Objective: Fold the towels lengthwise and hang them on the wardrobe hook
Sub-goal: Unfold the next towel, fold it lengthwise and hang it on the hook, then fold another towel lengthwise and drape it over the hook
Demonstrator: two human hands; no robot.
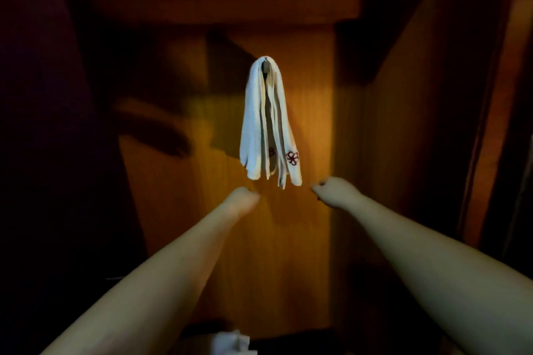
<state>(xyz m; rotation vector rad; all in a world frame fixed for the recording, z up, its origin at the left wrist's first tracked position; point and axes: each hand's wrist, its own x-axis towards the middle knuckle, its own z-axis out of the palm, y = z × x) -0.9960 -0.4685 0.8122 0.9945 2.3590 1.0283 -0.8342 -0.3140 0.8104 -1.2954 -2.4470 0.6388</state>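
White towels with red flower embroidery hang folded over a small metal hook on the wooden wardrobe back panel. Both my arms reach forward beneath them. My left hand sits just below the towels' lower left corner, fingers curled in, holding nothing. My right hand is just below and right of the towels' lower right corner, fingers also curled, empty. Neither hand touches the cloth.
The wardrobe's wooden side walls close in on the right and a dark panel on the left. A pale cloth or paper object lies at the bottom edge between my arms. The scene is dim, lit from the centre.
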